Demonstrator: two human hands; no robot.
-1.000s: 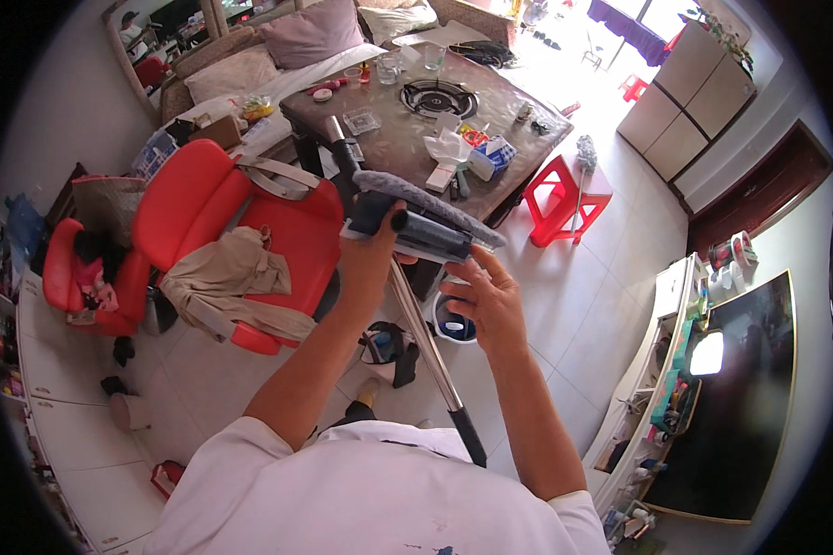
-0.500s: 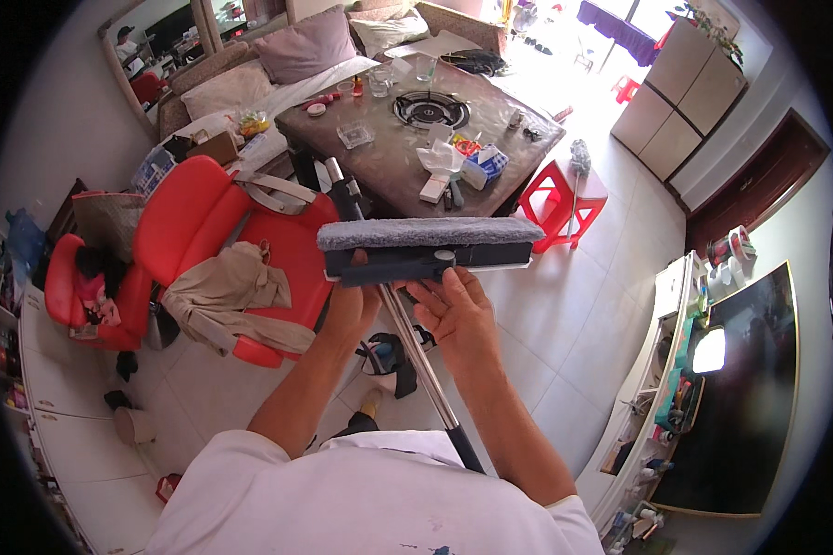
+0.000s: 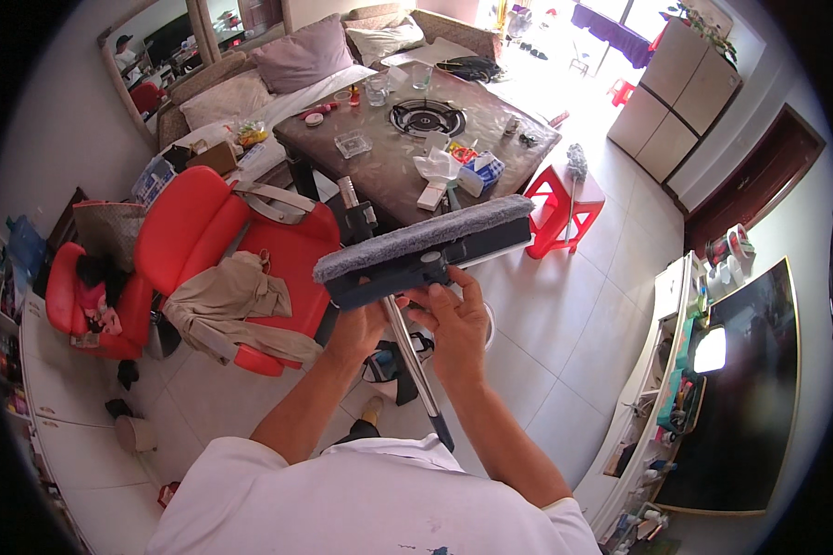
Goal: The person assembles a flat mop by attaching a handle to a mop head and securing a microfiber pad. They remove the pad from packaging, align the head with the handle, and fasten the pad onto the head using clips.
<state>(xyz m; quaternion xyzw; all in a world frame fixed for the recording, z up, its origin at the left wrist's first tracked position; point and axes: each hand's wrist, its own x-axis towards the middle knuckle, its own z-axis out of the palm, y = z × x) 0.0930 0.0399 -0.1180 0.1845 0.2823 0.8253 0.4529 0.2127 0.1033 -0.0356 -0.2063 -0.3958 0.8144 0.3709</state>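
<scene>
In front of my chest is a window squeegee (image 3: 477, 248) with a fluffy grey scrubber pad (image 3: 416, 238) along its top edge and a thin blade edge below. Its head slants, right end higher than left. My left hand (image 3: 354, 328) is closed around the tool just under the head, fingers partly hidden behind it. With thumb and fingers, my right hand (image 3: 458, 319) grips the dark round knob (image 3: 433, 266) at the head's middle. The metal pole (image 3: 409, 356) runs down toward my shirt, ending in a dark grip. A metal end with a dark clamp (image 3: 359, 218) shows beyond the head.
Ahead stands a table (image 3: 324, 153) with a gas burner (image 3: 428, 118), glasses and tissues. A red chair (image 3: 292, 240) with beige trousers is at left. At right are a red stool (image 3: 555, 199) holding a duster, and a television (image 3: 745, 398). A black-and-white bag (image 3: 393, 379) lies below my hands.
The squeegee head has turned from nearly level to slanted, its left end dropping and its right end rising. The pole's lower end has shifted slightly up and left. Both hands keep hold.
</scene>
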